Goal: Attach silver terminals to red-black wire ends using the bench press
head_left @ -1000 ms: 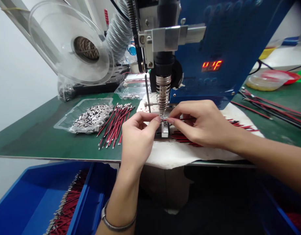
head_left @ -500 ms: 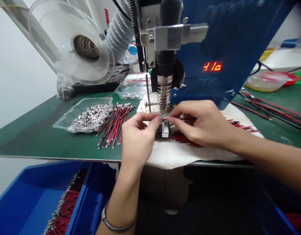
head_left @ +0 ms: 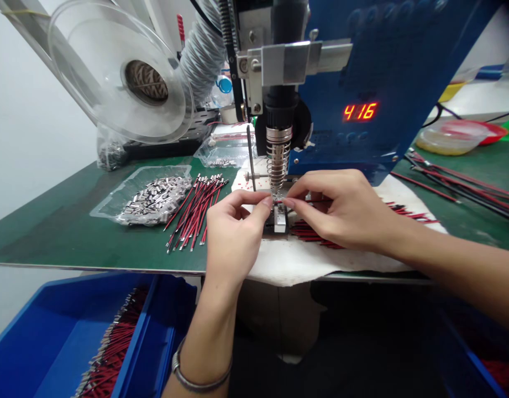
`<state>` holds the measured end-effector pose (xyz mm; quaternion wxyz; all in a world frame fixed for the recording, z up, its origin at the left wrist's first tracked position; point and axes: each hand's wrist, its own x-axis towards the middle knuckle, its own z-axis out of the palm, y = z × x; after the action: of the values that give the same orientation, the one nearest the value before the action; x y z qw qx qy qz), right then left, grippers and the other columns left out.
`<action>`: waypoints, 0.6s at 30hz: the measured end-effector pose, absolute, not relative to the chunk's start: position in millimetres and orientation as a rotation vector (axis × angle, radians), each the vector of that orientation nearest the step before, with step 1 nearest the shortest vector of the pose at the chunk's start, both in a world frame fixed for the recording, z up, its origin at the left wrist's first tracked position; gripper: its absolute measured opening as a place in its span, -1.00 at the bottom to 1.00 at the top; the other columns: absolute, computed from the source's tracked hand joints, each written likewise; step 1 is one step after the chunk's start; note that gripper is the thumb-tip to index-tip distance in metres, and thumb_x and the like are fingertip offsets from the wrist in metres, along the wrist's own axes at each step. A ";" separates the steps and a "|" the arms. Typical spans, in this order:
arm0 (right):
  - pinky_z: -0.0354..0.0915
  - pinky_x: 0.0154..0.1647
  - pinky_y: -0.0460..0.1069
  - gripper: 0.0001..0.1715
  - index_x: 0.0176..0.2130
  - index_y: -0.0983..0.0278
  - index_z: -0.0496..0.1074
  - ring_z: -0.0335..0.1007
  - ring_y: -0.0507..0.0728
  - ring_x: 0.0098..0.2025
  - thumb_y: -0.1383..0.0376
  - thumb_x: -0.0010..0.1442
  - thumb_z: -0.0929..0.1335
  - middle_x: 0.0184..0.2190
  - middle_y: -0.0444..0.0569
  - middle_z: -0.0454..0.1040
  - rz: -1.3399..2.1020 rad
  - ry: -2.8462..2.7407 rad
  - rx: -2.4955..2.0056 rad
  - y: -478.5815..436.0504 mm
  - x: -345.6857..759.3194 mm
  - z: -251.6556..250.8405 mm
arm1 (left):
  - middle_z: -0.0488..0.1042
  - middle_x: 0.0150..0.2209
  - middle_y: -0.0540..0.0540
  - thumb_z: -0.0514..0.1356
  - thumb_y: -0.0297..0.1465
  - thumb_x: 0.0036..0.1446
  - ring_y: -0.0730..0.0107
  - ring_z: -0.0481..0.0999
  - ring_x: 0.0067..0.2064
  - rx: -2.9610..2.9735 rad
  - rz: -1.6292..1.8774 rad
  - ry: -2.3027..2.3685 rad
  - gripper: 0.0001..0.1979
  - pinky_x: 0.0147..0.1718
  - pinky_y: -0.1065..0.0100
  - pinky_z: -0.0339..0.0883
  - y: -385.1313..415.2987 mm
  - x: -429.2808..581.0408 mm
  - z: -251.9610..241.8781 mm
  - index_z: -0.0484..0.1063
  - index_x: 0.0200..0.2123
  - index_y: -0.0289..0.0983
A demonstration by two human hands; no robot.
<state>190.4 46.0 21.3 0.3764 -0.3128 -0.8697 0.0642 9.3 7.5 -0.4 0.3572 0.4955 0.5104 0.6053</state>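
Note:
My left hand [head_left: 237, 226] has thumb and forefinger pinched together at the small metal fixture [head_left: 280, 218] under the machine's spring-wrapped tip [head_left: 278, 157]. What it pinches is too small and covered to make out. From the other side, my right hand [head_left: 337, 207] pinches a thin red-and-black wire, whose red part shows between the two sets of fingertips. Red and black wires [head_left: 310, 232] lie partly under my right hand on a white cloth [head_left: 295, 262]. Left of my left hand is a pile of wires [head_left: 196, 213] with metal ends.
A clear tray [head_left: 109, 204] of small metal connectors [head_left: 155, 196] sits on the green table [head_left: 51, 221]. The blue machine [head_left: 345, 61] rises behind my hands. A blue bin [head_left: 51, 326] with finished-looking wire bundles [head_left: 117, 342] stands below left. Longer wires [head_left: 465, 182] lie right.
The red display on the machine has changed and now reads 416. Both hands keep their place and pinch at the fixture.

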 end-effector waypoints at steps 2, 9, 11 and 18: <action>0.18 -0.49 0.00 -0.87 -0.32 0.27 0.56 0.29 0.02 -0.55 0.36 0.28 0.39 -0.44 -0.10 0.58 0.172 -2.229 -0.817 45.4 190.9 21.4 | 0.46 -0.54 0.02 0.43 -0.31 0.06 0.54 0.21 -0.54 1.282 1.562 1.317 -0.87 -0.55 0.42 0.04 7.0 9.3 -0.5 0.66 -0.35 -0.25; 0.20 -0.48 0.01 -0.87 -0.33 0.24 0.56 0.29 0.03 -0.57 0.35 0.26 0.39 -0.45 -0.11 0.59 0.204 -2.226 -0.841 45.4 191.5 21.3 | 0.42 -0.57 0.02 0.44 -0.30 0.05 0.52 0.21 -0.55 1.271 1.550 1.322 -0.86 -0.55 0.40 0.03 8.0 9.1 0.1 0.67 -0.36 -0.25; 0.21 -0.47 0.01 -0.87 -0.35 0.25 0.56 0.30 0.04 -0.56 0.36 0.25 0.40 -0.46 -0.10 0.58 0.205 -2.224 -0.839 45.6 191.6 21.8 | 0.40 -0.58 0.03 0.43 -0.30 0.05 0.52 0.19 -0.55 1.271 1.555 1.327 -0.86 -0.56 0.41 0.01 8.1 9.0 0.1 0.67 -0.36 -0.25; 0.18 -0.50 -0.01 -0.87 -0.35 0.25 0.56 0.30 0.03 -0.57 0.36 0.26 0.40 -0.47 -0.11 0.57 0.192 -2.218 -0.812 45.2 190.8 22.2 | 0.34 -0.63 0.06 0.43 -0.33 0.04 0.56 0.14 -0.58 1.251 1.555 1.336 -0.89 -0.59 0.42 -0.06 6.7 10.6 2.1 0.66 -0.38 -0.25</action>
<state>190.8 45.2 22.2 0.3763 -0.3173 -0.8672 0.0749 10.6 6.7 2.1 0.3618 0.4856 0.5186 0.6037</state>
